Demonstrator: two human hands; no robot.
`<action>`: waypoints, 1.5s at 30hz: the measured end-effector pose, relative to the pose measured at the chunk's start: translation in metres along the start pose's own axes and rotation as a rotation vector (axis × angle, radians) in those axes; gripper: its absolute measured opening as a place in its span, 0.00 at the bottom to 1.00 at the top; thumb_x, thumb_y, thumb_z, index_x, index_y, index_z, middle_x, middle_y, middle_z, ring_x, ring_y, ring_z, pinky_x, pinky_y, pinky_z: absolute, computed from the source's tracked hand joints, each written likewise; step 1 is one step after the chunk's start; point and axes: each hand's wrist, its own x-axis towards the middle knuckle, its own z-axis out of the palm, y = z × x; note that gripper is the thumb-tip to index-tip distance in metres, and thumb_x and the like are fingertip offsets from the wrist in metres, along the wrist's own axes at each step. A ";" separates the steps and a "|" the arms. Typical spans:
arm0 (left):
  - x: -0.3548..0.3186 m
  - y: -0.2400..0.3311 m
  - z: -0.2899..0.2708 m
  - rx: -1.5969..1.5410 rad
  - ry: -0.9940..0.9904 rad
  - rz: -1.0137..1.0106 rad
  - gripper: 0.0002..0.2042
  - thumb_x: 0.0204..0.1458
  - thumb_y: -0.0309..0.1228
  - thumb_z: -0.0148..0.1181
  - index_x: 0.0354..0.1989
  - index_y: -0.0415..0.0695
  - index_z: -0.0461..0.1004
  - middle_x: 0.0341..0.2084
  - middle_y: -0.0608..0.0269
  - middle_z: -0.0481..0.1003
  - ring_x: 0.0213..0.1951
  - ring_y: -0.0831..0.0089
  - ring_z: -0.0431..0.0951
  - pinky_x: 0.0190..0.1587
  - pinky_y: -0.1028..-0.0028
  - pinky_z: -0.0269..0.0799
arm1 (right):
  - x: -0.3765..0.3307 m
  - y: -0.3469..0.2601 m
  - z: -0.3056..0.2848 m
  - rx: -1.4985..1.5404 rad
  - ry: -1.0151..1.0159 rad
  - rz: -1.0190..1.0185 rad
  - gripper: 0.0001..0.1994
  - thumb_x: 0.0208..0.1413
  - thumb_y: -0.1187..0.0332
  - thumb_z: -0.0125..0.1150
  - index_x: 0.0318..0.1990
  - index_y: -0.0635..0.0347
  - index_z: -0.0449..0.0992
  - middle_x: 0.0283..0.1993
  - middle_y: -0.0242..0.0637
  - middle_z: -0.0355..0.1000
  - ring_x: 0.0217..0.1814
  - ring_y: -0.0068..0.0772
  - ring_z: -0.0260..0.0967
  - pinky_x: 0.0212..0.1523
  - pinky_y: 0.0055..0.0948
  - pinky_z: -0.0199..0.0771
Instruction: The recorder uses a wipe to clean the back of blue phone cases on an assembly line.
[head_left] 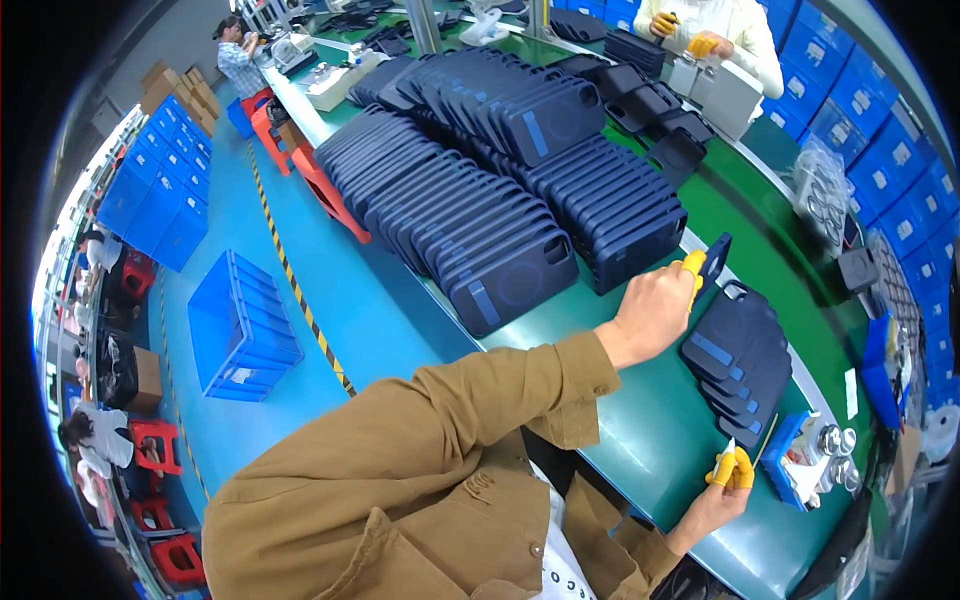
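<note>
At nine o'clock, a ribbed blue plastic crate (280, 325) with straight, sloping walls stands on the smooth blue floor (215, 440). From eleven to one o'clock, smooth, dark phone cases (515, 275) lean in tight, overlapping rows on the glossy green table (590, 370); they are flat and round-cornered, the front ones showing a faint ring and a blue strip. A creased brown cloth sleeve (470, 410) leads to the left hand (650, 310), at three o'clock. Its fingers, in yellow rubbery tips, are clamped on a dark case (715, 262) tilted nearly edge-on between two and three o'clock. The right hand (718, 495) is at four o'clock, its yellow-tipped fingers bunched close beside a small white point; whether they grip it I cannot tell. Just above them, a fanned stack of cases (755, 345) lies flat. Farther out at four o'clock, a blue tray (783, 462) sits beside shiny, rounded containers (832, 440).
</note>
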 end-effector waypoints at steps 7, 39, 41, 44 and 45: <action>-0.054 0.046 -0.063 -0.614 0.028 0.110 0.14 0.62 0.24 0.55 0.55 0.34 0.71 0.40 0.46 0.79 0.33 0.52 0.80 0.35 0.63 0.75 | 0.000 -0.001 -0.006 -0.052 0.038 0.086 0.14 0.64 0.72 0.62 0.55 0.70 0.76 0.43 0.36 0.77 0.37 0.18 0.70 0.36 0.18 0.70; -0.116 0.004 -0.082 -0.531 -0.734 0.135 0.48 0.40 0.25 0.72 0.73 0.42 0.52 0.66 0.44 0.55 0.63 0.46 0.58 0.67 0.57 0.58 | 0.145 -0.071 -0.050 -1.176 0.352 -0.213 0.17 0.61 0.58 0.63 0.47 0.63 0.80 0.44 0.43 0.78 0.45 0.46 0.76 0.44 0.41 0.74; -0.118 0.004 -0.083 -0.535 -0.725 0.142 0.48 0.40 0.24 0.72 0.73 0.42 0.52 0.66 0.44 0.55 0.63 0.46 0.58 0.67 0.57 0.57 | 0.147 -0.068 -0.055 -1.231 0.374 -0.216 0.19 0.61 0.55 0.63 0.48 0.64 0.80 0.43 0.43 0.78 0.44 0.46 0.77 0.43 0.40 0.75; -0.123 0.005 -0.081 -0.552 -0.727 0.125 0.49 0.40 0.24 0.72 0.73 0.41 0.51 0.66 0.44 0.54 0.63 0.46 0.57 0.67 0.57 0.57 | 0.160 -0.051 -0.074 -1.361 0.348 -0.177 0.20 0.63 0.49 0.59 0.52 0.51 0.81 0.44 0.43 0.80 0.48 0.48 0.75 0.44 0.45 0.74; -0.125 0.007 -0.076 -0.541 -0.722 0.134 0.48 0.40 0.24 0.71 0.73 0.40 0.51 0.66 0.43 0.55 0.64 0.46 0.57 0.68 0.57 0.57 | 0.168 -0.035 -0.083 -1.349 0.332 -0.175 0.20 0.63 0.49 0.59 0.52 0.51 0.81 0.44 0.43 0.80 0.48 0.48 0.75 0.44 0.45 0.74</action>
